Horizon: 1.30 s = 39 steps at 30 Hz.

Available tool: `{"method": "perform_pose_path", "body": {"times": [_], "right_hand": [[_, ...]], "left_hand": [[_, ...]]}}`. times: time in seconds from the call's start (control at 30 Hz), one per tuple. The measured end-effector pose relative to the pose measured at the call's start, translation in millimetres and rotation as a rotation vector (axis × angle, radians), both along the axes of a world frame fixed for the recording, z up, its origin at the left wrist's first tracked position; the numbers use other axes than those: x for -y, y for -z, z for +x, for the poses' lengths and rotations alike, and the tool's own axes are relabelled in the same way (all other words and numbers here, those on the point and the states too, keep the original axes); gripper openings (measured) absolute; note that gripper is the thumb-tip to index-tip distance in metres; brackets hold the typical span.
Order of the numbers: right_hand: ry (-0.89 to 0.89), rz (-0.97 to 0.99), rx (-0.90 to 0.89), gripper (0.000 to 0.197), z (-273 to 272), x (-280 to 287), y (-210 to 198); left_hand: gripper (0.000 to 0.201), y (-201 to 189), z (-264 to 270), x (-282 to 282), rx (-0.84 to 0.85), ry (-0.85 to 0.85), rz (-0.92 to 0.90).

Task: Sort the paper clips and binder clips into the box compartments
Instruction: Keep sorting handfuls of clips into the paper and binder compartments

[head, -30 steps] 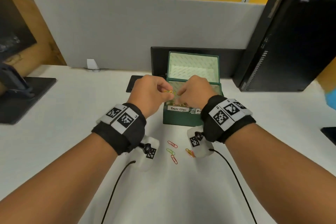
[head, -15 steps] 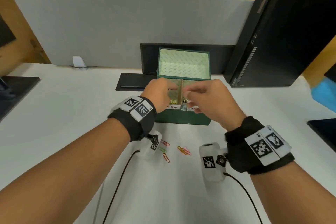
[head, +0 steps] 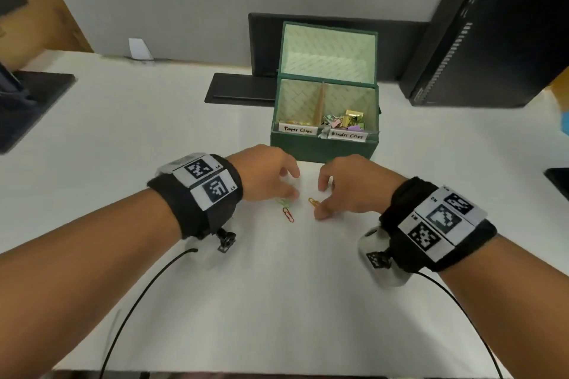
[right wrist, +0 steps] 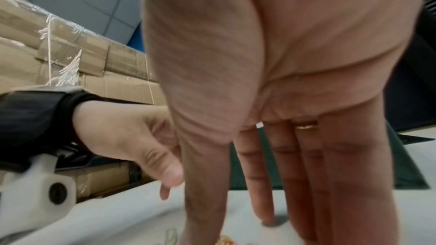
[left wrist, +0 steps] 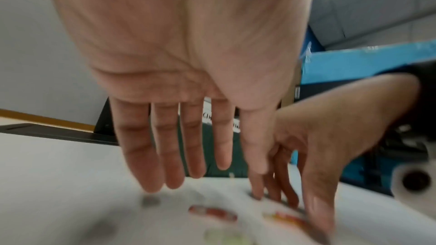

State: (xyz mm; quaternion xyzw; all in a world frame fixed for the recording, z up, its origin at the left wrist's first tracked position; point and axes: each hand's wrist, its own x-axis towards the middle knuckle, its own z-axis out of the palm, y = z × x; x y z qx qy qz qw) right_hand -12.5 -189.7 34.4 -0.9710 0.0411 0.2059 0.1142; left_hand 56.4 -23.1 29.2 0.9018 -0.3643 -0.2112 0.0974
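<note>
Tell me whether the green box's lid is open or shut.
Open. The lid stands upright behind the green box, showing both compartments and the binder clips inside.

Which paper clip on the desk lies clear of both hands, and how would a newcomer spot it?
Start at the green box at the back of the white desk. In front of it, between the left hand and right hand, lies the red paper clip. It is nearest the camera, untouched, unlike the green and orange clips at the fingertips.

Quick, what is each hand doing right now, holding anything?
Left hand: open, holding nothing, fingers reaching down toward the table.
Right hand: open, fingertips at the orange paper clip, not gripping it.
</note>
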Motion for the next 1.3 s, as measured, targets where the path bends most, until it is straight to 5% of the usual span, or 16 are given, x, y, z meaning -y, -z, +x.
{"method": "perform_pose_path", "body": {"times": [0.17, 0.53, 0.77, 1.0, 1.13, 1.3], "right_hand": [[-0.014, -0.037, 0.034, 0.039, 0.2, -8.8, 5.3], [0.012, -0.137, 0.152, 0.024, 2.6, -22.8, 19.4], [0.051, -0.107, 0.117, 0.024, 0.7, -22.8, 18.5], [0.091, 0.137, 0.139, 0.008, -10.3, -21.5, 11.5], [-0.009, 0.236, 0.134, 0.022, -16.9, -28.4, 8.8], [-0.026, 0.088, 0.147, 0.031, -23.3, -12.3, 3.1]], "left_hand": [[0.072, 13.2, -8.7, 2.4, 0.043, 0.109, 0.150], [0.020, 14.5, -13.3, 6.4, 0.057, 0.128, 0.022], [0.025, 17.0, -16.7, 2.3, 0.161, 0.159, 0.073], [0.025, 16.8, -9.6, -8.2, 0.174, 0.128, 0.024], [0.025, 18.1, -7.3, -8.1, 0.167, 0.137, 0.032], [0.030, 19.1, -6.5, -8.2, 0.139, 0.138, 0.032]]}}
